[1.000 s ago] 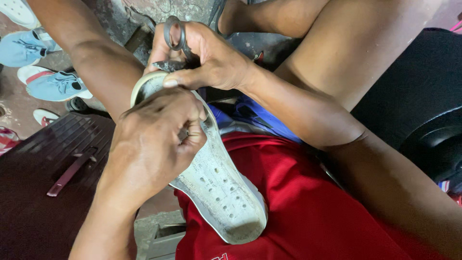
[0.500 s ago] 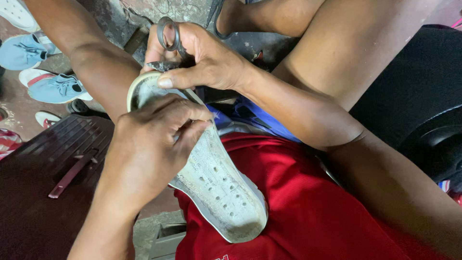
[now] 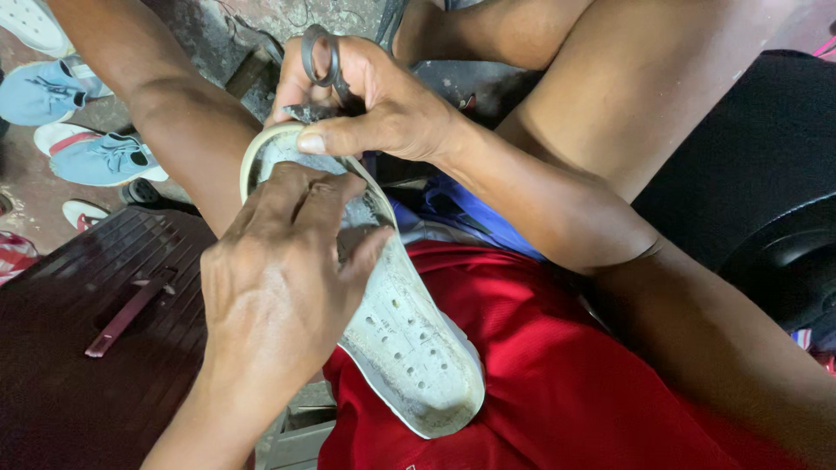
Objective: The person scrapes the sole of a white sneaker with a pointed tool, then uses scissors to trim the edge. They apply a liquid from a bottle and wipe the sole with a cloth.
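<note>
the white shoe sole (image 3: 409, 348) is lying across red shorts (image 3: 557, 374), the left hand (image 3: 279, 278) clamping its middle. beyond, the right hand (image 3: 374, 104) is gripping scissors (image 3: 320, 65) at its far rim; blue shoes (image 3: 78, 122) farther off.

Red shorts (image 3: 557, 365), bare arms, bare hands (image 3: 279, 287)
</note>
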